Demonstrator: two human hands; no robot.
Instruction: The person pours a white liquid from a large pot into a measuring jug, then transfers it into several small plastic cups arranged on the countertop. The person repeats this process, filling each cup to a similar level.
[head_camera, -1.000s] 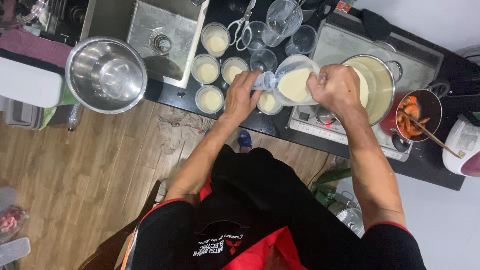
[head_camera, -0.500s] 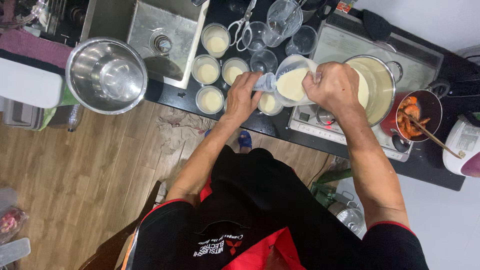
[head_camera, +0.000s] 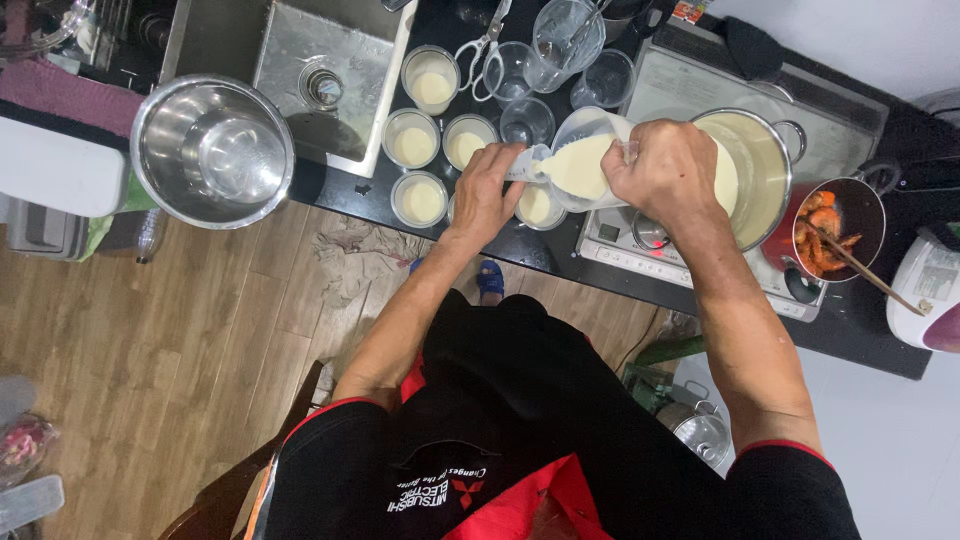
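**Head view: cream mixture being portioned into cups**

Head camera, read from the frame's left. A steel mixing bowl (head_camera: 212, 152) stands empty at upper left, beside a steel sink (head_camera: 330, 60). Right of the sink, four small cups (head_camera: 420, 198) already hold pale cream mixture. Further clear glasses (head_camera: 527, 122) toward the top centre appear unfilled.

At centre, the left hand (head_camera: 487, 187) steadies the spout end of a clear measuring jug (head_camera: 585, 165); its fingers are closed around the spout area. Beneath that spout sits the cup being filled (head_camera: 538, 205), partly filled and half hidden by the hand. The right hand (head_camera: 668, 170) is clamped on the jug's body or handle side.

Orientation: the jug's long axis runs roughly left to right across the frame, tipped, with the spout pointing left and down.

Progress, as a judgement: roughly halfway, since several glasses remain empty.

Right of the jug, a large pot (head_camera: 752, 175) still holds mixture. A red pan (head_camera: 835, 225) of shrimp stands at far right.
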